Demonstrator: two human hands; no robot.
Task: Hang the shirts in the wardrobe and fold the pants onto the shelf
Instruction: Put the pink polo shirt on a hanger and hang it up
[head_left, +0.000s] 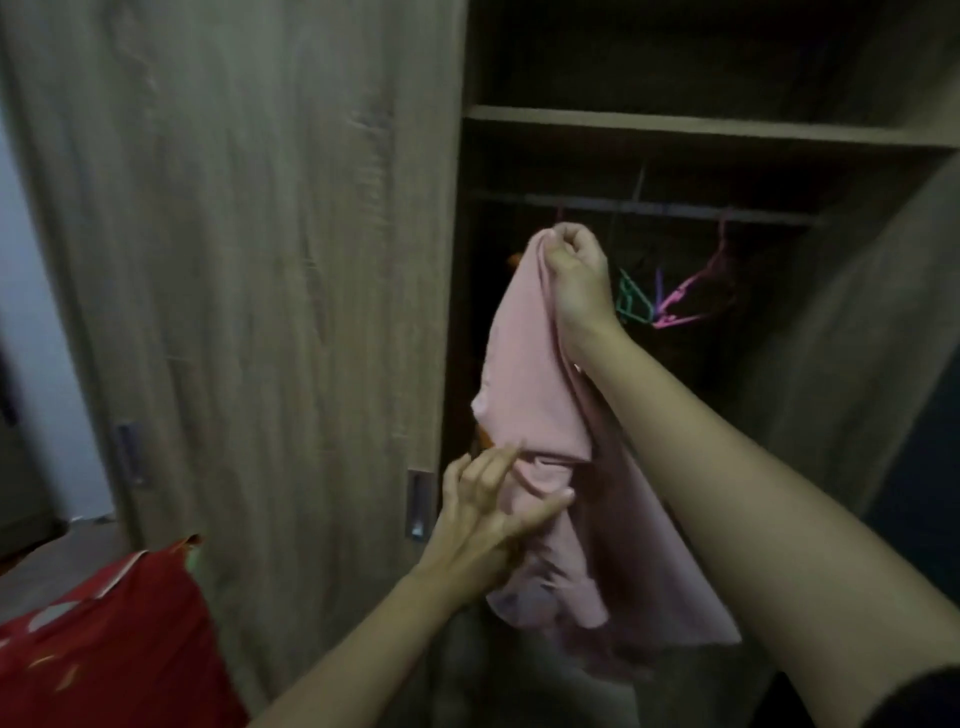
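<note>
A pink garment (524, 374) hangs in front of the open wardrobe. My right hand (576, 275) is raised and shut on its top edge, just below the hanging rail (670, 208). Lower down, my left hand (488, 514) has its fingers spread against the cloth's lower part, the thumb pressing into a fold. Whether it grips the cloth I cannot tell. Behind my right hand, a green hanger (631, 299), a purple one and a pink hanger (696, 296) hang from the rail. A wooden shelf (701, 127) runs above the rail.
The wardrobe's closed sliding door (249, 260) with a metal recessed handle (418, 501) fills the left. A red patterned cloth (109, 639) lies at the bottom left. The wardrobe's right side panel (852, 312) stands at the right. Something orange shows behind the pink garment.
</note>
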